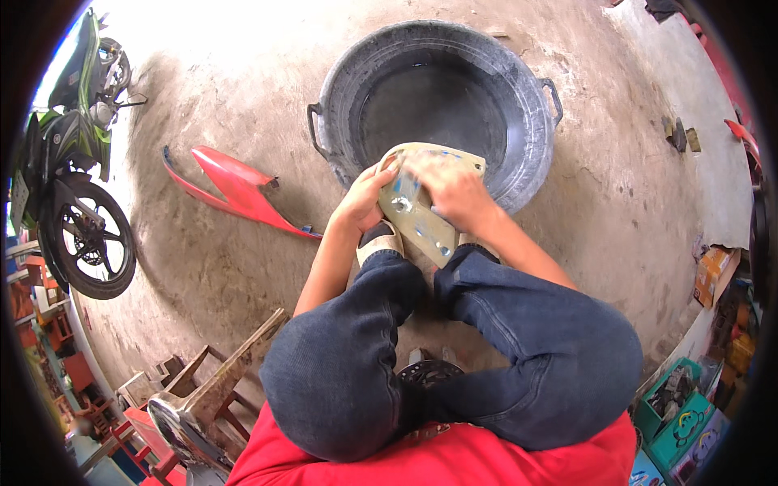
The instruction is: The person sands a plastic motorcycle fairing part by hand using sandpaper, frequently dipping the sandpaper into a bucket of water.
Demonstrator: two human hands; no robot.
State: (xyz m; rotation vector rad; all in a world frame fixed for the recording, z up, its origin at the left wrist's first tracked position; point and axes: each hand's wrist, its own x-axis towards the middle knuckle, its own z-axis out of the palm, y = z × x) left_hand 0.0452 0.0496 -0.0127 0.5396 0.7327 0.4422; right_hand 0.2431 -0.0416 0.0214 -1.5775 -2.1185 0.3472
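An olive-beige plastic panel (416,228), curved along its top, has holes and blue paint traces. I hold it tilted over the near rim of a large dark grey tub (531,166), above my feet. My left hand (362,199) is closed on the panel's upper left edge, thumb on its face. On the upper right of the face lies my right hand (455,190), bent at the wrist. Its fingers are smeared by motion, and I cannot make out whether anything is under them. The tub has side handles and what looks like shallow dark water in it.
A red curved fairing piece (243,192) lies on the concrete floor to the left. Beyond it stands a green and black motorcycle (85,186). A worn wooden frame (235,360) is at the lower left. Teal boxes (677,413) and a cardboard box (715,274) stand at the right.
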